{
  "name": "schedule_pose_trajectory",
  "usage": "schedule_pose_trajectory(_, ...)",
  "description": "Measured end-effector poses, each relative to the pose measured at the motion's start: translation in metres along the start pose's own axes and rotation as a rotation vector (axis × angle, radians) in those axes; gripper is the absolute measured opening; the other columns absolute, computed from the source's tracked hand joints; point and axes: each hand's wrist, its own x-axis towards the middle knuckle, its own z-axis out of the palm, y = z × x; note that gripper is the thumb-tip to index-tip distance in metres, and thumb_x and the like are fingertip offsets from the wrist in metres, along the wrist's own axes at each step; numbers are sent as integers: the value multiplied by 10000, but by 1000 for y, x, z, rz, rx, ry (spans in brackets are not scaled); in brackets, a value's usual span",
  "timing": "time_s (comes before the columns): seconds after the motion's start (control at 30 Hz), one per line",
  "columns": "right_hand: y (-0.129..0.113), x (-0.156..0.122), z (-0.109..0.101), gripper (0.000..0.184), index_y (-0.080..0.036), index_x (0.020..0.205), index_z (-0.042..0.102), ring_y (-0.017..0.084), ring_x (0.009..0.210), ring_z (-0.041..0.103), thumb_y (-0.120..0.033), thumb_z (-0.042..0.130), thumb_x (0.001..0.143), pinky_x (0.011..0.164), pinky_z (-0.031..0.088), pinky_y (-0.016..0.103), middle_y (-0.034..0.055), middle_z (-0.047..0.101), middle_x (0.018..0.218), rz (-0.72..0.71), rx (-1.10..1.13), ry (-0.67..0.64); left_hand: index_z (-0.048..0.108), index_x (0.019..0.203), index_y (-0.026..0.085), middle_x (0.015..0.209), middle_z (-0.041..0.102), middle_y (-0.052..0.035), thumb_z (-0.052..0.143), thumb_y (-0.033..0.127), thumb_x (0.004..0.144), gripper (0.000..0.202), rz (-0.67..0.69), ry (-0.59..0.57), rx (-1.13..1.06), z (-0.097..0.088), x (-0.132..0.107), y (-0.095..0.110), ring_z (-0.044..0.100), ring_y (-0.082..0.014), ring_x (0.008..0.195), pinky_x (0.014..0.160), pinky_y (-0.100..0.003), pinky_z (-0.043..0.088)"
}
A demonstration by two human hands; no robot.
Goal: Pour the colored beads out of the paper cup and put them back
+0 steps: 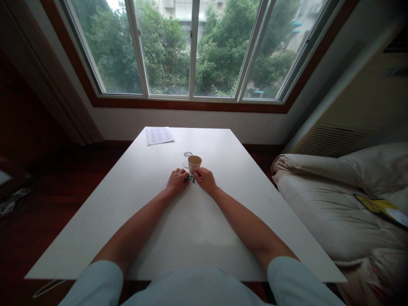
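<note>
Green and blue small pieces [191, 179] on white table [223, 144], too tiny to identify, half covered by fingertips. Left hand [177, 181] and right hand [205, 179] curled narrow, meeting at them; gripped or only touched, impossible to tell. Just behind, paper cup [194, 163], inside hidden. Beside cup, some clear round object [187, 155], blurred.

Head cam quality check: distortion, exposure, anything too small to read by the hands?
Head view: strong wide-angle bend, window frame bows; backlit by daylight, room corners dark; table evenly lit, shadows soft; the small coloured pieces between left hand and right hand, before the paper cup, too tiny to identify.
</note>
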Motion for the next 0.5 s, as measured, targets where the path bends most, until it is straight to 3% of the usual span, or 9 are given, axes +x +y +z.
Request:
schedule_pose_trajectory(0.2,1,0,0,215,-229,964,787,186,782,656,-289,605,1061,781,485,293,44,762,894,26,8,-24,842,1033,246,1139,773,-106,677,228,989,172,27,11,-5,0,0,0,640,-302,1126,1007,-463,524)
schedule_pose_trajectory(0.5,-1,-1,-2,214,-229,965,781,185,772,642,-302,604,1061,758,463,292,42,748,876,34,18,-24,826,1098,239,1148,762,-112,693,233,989,172,34,40,8,3,0,-2,636,-318,1147,992,-474,521)
